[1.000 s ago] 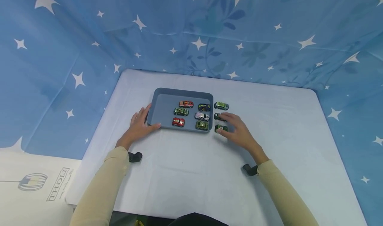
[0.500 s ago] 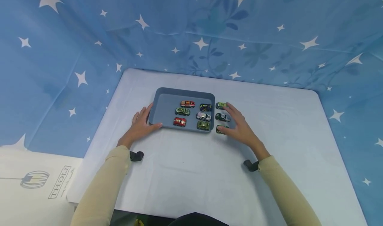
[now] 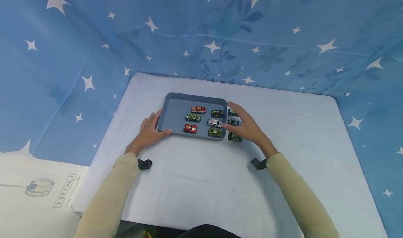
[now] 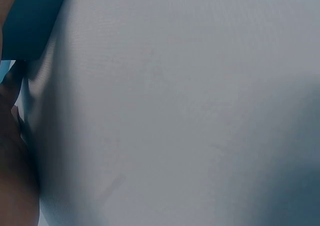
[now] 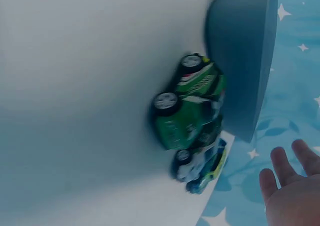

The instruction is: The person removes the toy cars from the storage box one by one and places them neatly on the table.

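Observation:
A blue-grey tray (image 3: 175, 108) lies on the table with several toy cars in its middle and right part, among them a red car (image 3: 190, 128) and a white car (image 3: 215, 123). My left hand (image 3: 149, 135) rests at the tray's left front corner, thumb at the front rim and fingers along the left side. My right hand (image 3: 248, 127) hovers over the tray's right rim, fingers extended and thumb apart, holding nothing. Below it three more toy cars stand in a column just outside the tray; the nearest is a green car (image 5: 187, 108), and the hand partly hides the other two.
The white-covered table (image 3: 195, 182) extends around the tray on every side. A blue curtain with white stars (image 3: 207, 28) hangs behind it. Pale printed cloth (image 3: 34, 182) lies at the lower left. Each wrist wears a black camera mount (image 3: 145, 164).
My right hand has shifted from over the outside cars left to the tray's right rim, uncovering the nearest green car. My left hand has stayed at the tray's corner.

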The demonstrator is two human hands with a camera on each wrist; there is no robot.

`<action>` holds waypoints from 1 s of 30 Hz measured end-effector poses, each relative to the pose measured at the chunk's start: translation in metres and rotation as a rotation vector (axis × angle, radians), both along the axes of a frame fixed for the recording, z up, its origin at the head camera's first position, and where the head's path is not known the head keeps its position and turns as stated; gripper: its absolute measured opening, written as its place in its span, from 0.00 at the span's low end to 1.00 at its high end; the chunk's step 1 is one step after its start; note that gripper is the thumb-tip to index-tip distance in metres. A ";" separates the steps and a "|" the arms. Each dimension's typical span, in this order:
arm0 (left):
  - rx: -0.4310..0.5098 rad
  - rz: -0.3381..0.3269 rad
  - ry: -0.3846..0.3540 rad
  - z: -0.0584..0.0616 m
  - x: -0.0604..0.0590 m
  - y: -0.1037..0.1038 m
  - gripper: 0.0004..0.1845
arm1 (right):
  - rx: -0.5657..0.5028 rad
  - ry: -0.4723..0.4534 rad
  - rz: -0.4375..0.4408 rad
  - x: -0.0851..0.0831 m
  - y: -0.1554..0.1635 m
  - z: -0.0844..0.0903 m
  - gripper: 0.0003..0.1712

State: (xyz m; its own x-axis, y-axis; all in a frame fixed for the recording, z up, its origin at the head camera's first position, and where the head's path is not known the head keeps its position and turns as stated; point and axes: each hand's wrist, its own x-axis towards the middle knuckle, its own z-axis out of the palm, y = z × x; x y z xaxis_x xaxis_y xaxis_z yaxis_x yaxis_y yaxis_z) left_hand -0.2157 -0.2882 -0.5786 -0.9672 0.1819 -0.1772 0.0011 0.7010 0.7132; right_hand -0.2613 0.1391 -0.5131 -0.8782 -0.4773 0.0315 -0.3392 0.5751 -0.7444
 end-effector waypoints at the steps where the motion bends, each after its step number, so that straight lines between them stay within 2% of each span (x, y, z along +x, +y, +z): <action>1: 0.000 0.003 -0.002 -0.001 0.000 -0.001 0.59 | 0.002 0.002 0.006 -0.002 -0.004 0.001 0.53; 7: 0.006 0.003 -0.009 -0.006 0.001 0.004 0.60 | -0.008 0.033 0.068 -0.016 -0.020 0.007 0.51; 13: 0.019 0.013 -0.017 -0.005 0.003 0.008 0.59 | -0.007 0.017 0.112 -0.026 -0.038 0.013 0.51; 17: 0.023 0.022 -0.021 -0.005 0.002 0.008 0.59 | -0.052 0.009 0.135 -0.035 -0.050 0.012 0.51; 23: 0.015 0.027 -0.022 -0.003 0.003 0.005 0.60 | -0.086 -0.025 0.161 -0.043 -0.069 0.009 0.50; 30: -0.002 0.023 -0.008 0.001 0.003 0.000 0.59 | -0.068 -0.064 0.156 -0.052 -0.090 0.011 0.46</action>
